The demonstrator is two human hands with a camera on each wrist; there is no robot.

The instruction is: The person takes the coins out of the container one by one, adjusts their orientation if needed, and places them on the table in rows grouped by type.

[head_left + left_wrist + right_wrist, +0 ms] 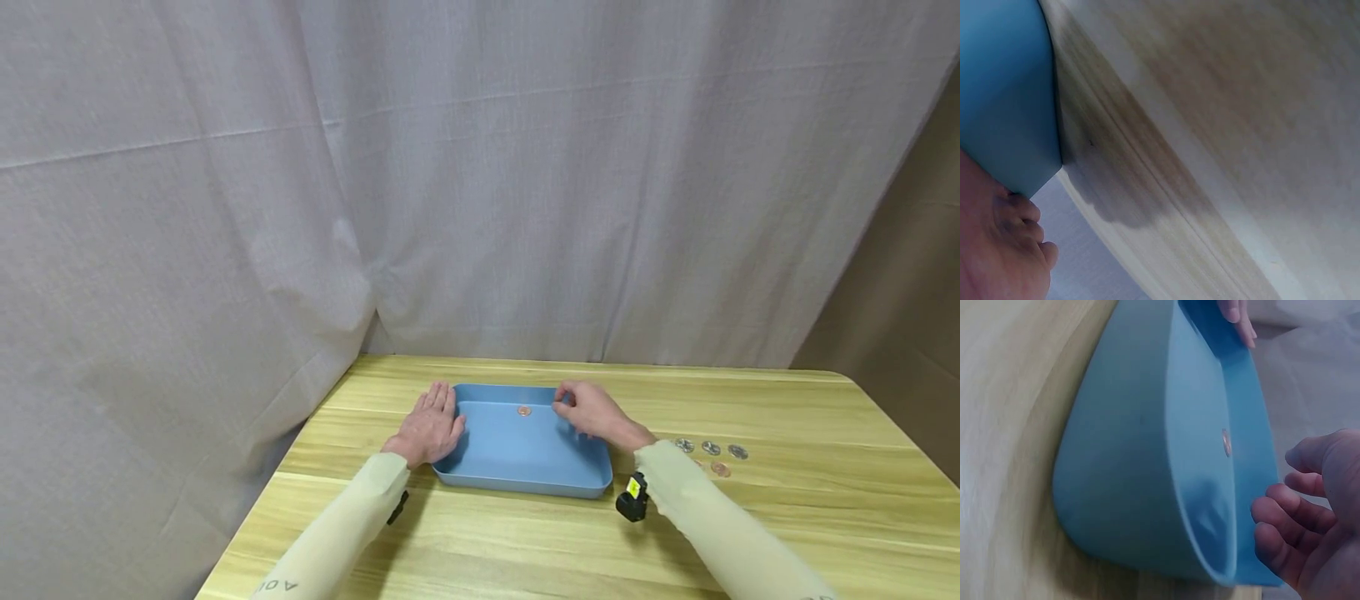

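Observation:
A shallow blue tray (525,479) sits on the wooden table, with one copper coin (524,411) lying near its far wall. My left hand (429,427) rests along the tray's left rim, its fingers stretched out and the thumb over the inside. Above the tray's right side is my right hand (596,412), its fingers loosely bent and thumb near the index finger. In the right wrist view no coin shows between these fingertips (1264,509). The copper coin (1227,442) lies beyond them on the tray floor.
To the right of the tray lie three silver coins (711,448) in a row. Copper coins (721,469) lie just nearer, one partly hidden by my right sleeve (675,471). Behind the table hangs a grey curtain (487,208).

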